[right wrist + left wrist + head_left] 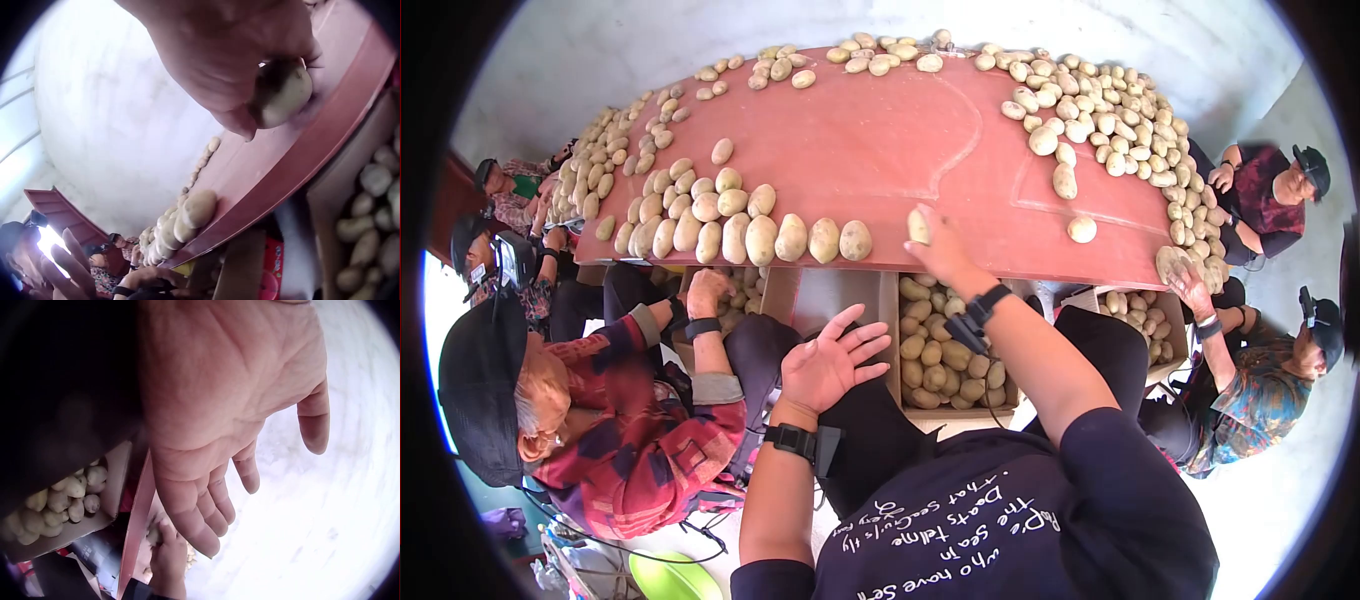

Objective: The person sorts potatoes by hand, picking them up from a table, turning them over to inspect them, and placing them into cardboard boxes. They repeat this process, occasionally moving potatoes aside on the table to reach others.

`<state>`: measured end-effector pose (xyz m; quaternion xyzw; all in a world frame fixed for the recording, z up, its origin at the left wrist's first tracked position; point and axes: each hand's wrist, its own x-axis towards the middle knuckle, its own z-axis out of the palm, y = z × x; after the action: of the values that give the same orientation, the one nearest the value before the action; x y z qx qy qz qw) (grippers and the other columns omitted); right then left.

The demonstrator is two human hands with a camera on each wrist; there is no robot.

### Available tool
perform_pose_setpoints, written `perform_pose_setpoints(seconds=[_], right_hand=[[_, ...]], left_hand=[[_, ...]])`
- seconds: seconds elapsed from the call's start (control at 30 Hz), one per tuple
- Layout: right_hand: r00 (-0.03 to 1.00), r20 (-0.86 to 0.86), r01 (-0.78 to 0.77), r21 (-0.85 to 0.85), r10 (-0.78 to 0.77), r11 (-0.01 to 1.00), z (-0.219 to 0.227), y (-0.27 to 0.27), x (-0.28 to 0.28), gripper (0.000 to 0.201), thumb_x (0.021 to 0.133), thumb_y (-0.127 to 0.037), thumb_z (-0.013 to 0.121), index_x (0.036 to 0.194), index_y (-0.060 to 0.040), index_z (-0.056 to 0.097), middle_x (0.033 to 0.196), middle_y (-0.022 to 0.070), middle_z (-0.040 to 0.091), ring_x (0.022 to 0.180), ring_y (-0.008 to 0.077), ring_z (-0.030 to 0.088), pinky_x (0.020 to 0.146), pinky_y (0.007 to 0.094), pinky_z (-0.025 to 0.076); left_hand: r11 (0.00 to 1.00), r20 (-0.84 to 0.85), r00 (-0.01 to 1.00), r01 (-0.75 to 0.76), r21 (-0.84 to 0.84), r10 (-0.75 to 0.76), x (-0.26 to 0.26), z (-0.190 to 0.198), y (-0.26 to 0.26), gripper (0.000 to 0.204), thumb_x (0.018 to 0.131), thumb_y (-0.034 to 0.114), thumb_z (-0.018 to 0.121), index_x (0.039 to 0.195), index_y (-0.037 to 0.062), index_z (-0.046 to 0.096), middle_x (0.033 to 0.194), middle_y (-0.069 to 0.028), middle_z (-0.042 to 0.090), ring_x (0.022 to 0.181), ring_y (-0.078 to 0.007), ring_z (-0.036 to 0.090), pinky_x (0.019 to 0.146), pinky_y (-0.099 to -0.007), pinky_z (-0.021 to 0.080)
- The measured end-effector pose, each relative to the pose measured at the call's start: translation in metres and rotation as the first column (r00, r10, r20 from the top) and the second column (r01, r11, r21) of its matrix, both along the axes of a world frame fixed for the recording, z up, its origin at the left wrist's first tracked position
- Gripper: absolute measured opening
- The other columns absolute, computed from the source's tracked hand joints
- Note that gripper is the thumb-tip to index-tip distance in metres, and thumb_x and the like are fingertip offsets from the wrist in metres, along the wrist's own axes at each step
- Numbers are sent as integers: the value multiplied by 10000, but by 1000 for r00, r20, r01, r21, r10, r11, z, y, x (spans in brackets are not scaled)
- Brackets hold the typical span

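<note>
My right hand [945, 250] grips a potato [918, 226] over the front edge of the red table [850, 140]. In the right wrist view the thumb and fingers curl round that potato [290, 99], close over the tabletop. My left hand [832, 362] is held palm up in front of the table, its fingers spread and nothing on it. The left wrist view shows the bare palm [219, 394] large. Left of my right hand, a row of potatoes [792, 240] lines the table's front edge.
A cardboard box of potatoes [945, 365] stands below the table edge, and another box [1145, 318] is to the right. A large potato heap [1120, 120] covers the table's right side. People sit on both sides, one close at left [640, 430].
</note>
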<state>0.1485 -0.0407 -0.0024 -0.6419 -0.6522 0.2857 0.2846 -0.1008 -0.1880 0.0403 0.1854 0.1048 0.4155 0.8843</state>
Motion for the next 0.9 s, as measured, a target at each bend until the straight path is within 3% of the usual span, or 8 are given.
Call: perform_pose_setpoints(seconds=[0.2, 0.3, 0.53, 0.73, 0.83, 0.9], right_hand=[[921, 324, -209, -58, 216, 976, 26, -9, -35, 752, 791, -279, 736, 1441, -144, 384, 1246, 224, 468, 1138, 393, 487, 990, 448, 413], [918, 310, -228, -100, 248, 968, 19, -5, -30, 728, 794, -278, 729, 1427, -141, 399, 1248, 224, 479, 1136, 404, 489, 980, 457, 418], [921, 243, -312, -1, 303, 950, 27, -5, -32, 694, 797, -294, 720, 1393, -104, 420, 1195, 240, 548, 1112, 398, 540, 933, 452, 456], [902, 198, -403, 73, 383, 912, 6, 2, -20, 686, 844, -282, 680, 1429, -108, 365, 1236, 230, 530, 1146, 415, 509, 973, 455, 424], [936, 91, -352, 233, 340, 907, -3, -10, -12, 637, 870, -257, 653, 1422, -101, 376, 1266, 232, 520, 1205, 411, 470, 1012, 449, 394], [966, 44, -251, 419, 256, 873, -1, -26, -2, 521, 854, -232, 643, 1317, -76, 463, 1162, 198, 566, 1114, 384, 526, 958, 450, 431]], left_hand=[[1000, -7, 1000, -13, 3, 13, -7, -1, -1, 840, 816, 425, 635, 1495, 99, 262, 1467, -265, 352, 1362, -386, 371, 1068, -570, 362], [1000, -12, 1000, -18, -13, 18, -9, -1, -3, 872, 807, 436, 631, 1497, 76, 238, 1459, -258, 362, 1354, -377, 383, 1076, -560, 357], [1000, -16, 1000, 4, 3, -4, -7, 0, 4, 864, 811, 454, 635, 1495, 89, 255, 1459, -256, 366, 1351, -378, 387, 1059, -558, 379], [1000, -58, 998, -10, 4, 10, -7, 2, 2, 875, 802, 471, 647, 1495, 104, 259, 1455, -254, 374, 1340, -377, 402, 1039, -553, 404], [1000, -72, 997, -23, -3, 23, -8, 2, 1, 876, 802, 472, 647, 1496, 105, 258, 1458, -254, 370, 1341, -376, 399, 1039, -554, 404], [999, -68, 997, -29, -20, 28, -9, 3, 0, 909, 790, 461, 652, 1500, 80, 230, 1452, -261, 366, 1343, -372, 395, 1051, -552, 392]])
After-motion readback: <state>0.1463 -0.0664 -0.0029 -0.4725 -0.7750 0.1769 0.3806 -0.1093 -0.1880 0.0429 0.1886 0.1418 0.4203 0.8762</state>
